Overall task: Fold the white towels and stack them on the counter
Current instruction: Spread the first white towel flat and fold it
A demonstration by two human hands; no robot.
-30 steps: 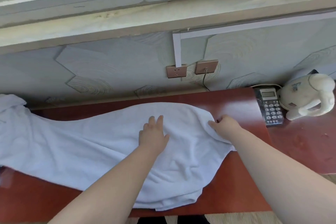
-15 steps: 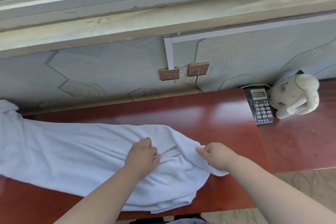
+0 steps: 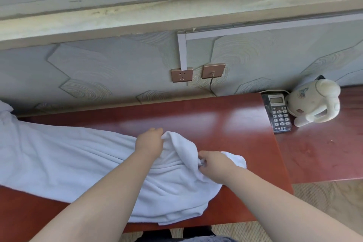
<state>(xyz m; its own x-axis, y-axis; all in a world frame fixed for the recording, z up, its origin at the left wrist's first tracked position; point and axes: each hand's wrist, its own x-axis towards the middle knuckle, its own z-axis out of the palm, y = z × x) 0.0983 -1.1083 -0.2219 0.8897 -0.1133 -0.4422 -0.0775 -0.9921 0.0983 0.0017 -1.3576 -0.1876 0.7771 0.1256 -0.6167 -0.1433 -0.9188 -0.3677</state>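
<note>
A large white towel (image 3: 64,165) lies rumpled across the red-brown counter (image 3: 225,122), running from the left edge to the middle. My left hand (image 3: 150,143) grips a bunched fold at the towel's far right end. A little nearer and to the right, my right hand (image 3: 214,165) pinches the towel's right edge, and a small flap sticks out past it. The towel's near edge hangs close to the counter's front.
A black desk phone (image 3: 279,112) and a cream kettle (image 3: 314,102) stand at the back right. Two wall sockets (image 3: 181,75) sit above the counter, one with a cable. A lower red surface (image 3: 324,149) adjoins on the right. Floor shows below the front edge.
The towel's right end has been gathered and pulled toward me and left, baring the counter's far side. My left hand went from lying flat on it to gripping a fold; my right hand moved nearer.
</note>
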